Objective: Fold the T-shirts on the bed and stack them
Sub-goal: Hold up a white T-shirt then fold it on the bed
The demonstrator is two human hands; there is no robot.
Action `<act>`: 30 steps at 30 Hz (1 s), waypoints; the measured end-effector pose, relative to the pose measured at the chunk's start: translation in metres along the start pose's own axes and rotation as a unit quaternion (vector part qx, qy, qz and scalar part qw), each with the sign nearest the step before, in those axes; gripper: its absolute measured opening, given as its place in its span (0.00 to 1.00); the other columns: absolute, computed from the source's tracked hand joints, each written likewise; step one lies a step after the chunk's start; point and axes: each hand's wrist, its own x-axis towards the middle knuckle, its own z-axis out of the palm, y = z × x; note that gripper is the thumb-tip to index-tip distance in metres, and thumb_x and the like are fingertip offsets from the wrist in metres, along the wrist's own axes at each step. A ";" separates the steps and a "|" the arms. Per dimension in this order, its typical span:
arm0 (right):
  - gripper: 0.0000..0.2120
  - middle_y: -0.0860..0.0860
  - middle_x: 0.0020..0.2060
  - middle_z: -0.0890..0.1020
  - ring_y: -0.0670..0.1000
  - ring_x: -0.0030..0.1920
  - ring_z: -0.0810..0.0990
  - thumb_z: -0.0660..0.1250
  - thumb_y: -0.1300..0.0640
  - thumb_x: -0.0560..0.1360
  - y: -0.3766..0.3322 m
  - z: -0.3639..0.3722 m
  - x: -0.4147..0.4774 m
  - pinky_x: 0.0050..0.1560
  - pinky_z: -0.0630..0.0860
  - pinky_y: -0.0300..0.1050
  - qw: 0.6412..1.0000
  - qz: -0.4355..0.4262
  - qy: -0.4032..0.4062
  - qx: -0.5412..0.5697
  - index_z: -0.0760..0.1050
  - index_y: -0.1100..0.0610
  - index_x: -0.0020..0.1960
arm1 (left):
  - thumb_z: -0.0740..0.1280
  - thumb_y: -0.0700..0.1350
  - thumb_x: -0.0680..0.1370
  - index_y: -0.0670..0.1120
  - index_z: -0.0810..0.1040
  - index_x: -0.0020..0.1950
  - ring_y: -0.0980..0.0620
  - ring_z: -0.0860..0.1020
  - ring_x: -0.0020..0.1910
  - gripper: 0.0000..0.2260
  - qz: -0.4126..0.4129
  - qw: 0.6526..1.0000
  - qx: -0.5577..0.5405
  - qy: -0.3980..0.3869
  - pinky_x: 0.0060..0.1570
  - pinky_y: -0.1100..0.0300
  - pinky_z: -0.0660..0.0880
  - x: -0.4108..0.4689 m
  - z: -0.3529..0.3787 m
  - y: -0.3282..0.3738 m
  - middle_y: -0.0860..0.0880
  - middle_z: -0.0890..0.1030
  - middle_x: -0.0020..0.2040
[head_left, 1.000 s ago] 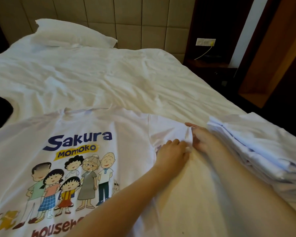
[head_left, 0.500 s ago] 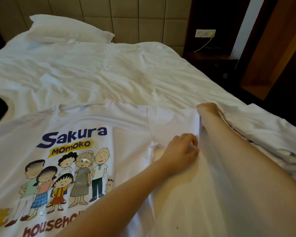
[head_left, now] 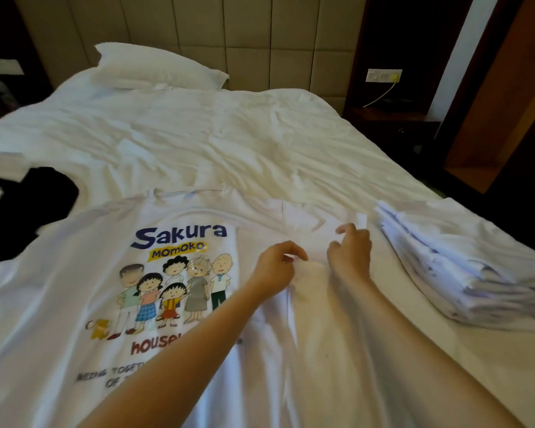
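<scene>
White cartoon-print cotton T-shirt lies flat on the white bed; I see fingers of the left hand pinching its sleeve, the right hand curled beside, grip unclear.

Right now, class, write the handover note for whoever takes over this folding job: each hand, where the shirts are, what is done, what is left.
Left hand: pinches the printed T-shirt beside its sleeve.
Right hand: fingers curled over that sleeve; whether it grips is unclear.
Things: the printed T-shirt lies spread, print up, on the bed; the folded stack sits beside it near the bed's right edge.
Done: several shirts folded and stacked.
To do: fold this shirt, starting with the sleeve, and add it to the stack.
</scene>
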 end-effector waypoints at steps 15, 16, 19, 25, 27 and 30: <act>0.20 0.53 0.38 0.81 0.50 0.35 0.77 0.72 0.46 0.62 -0.020 -0.008 -0.193 0.29 0.67 0.39 0.954 0.181 -0.196 0.138 0.78 0.61 0.45 | 0.63 0.32 0.74 0.49 0.74 0.50 0.52 0.74 0.49 0.13 -0.077 0.987 0.063 0.124 0.50 0.61 0.73 -0.189 -0.078 -0.059 0.50 0.75 0.50; 0.22 0.52 0.38 0.81 0.50 0.35 0.77 0.69 0.46 0.58 -0.019 -0.010 -0.201 0.29 0.68 0.40 0.954 0.184 -0.194 0.138 0.78 0.60 0.45 | 0.63 0.32 0.75 0.49 0.73 0.51 0.52 0.74 0.51 0.13 -0.087 0.985 0.057 0.140 0.53 0.60 0.72 -0.202 -0.084 -0.064 0.49 0.75 0.52; 0.30 0.52 0.46 0.79 0.54 0.43 0.77 0.64 0.49 0.55 -0.018 -0.015 -0.224 0.40 0.70 0.41 0.957 0.176 -0.170 0.157 0.71 0.58 0.55 | 0.65 0.34 0.74 0.50 0.73 0.52 0.49 0.75 0.52 0.13 -0.109 0.976 0.050 0.181 0.52 0.60 0.71 -0.239 -0.097 -0.078 0.49 0.75 0.52; 0.25 0.54 0.56 0.67 0.58 0.53 0.74 0.69 0.60 0.71 -0.012 -0.009 -0.264 0.47 0.65 0.40 0.985 0.038 -0.147 0.083 0.65 0.55 0.64 | 0.67 0.34 0.73 0.50 0.73 0.49 0.51 0.73 0.52 0.12 -0.110 0.971 0.046 0.208 0.52 0.62 0.68 -0.293 -0.102 -0.090 0.49 0.73 0.53; 0.17 0.56 0.59 0.67 0.58 0.52 0.74 0.70 0.59 0.71 -0.004 -0.008 -0.277 0.47 0.65 0.39 0.989 0.027 -0.133 0.052 0.70 0.59 0.58 | 0.67 0.33 0.73 0.54 0.72 0.47 0.51 0.73 0.51 0.15 -0.105 0.966 0.024 0.235 0.51 0.64 0.67 -0.311 -0.101 -0.094 0.49 0.73 0.52; 0.14 0.57 0.59 0.69 0.58 0.56 0.72 0.70 0.55 0.70 0.002 -0.010 -0.295 0.54 0.67 0.44 0.993 0.020 -0.114 0.021 0.72 0.61 0.52 | 0.67 0.33 0.74 0.50 0.72 0.49 0.50 0.72 0.52 0.13 -0.120 0.951 -0.003 0.285 0.50 0.64 0.66 -0.338 -0.101 -0.103 0.47 0.73 0.52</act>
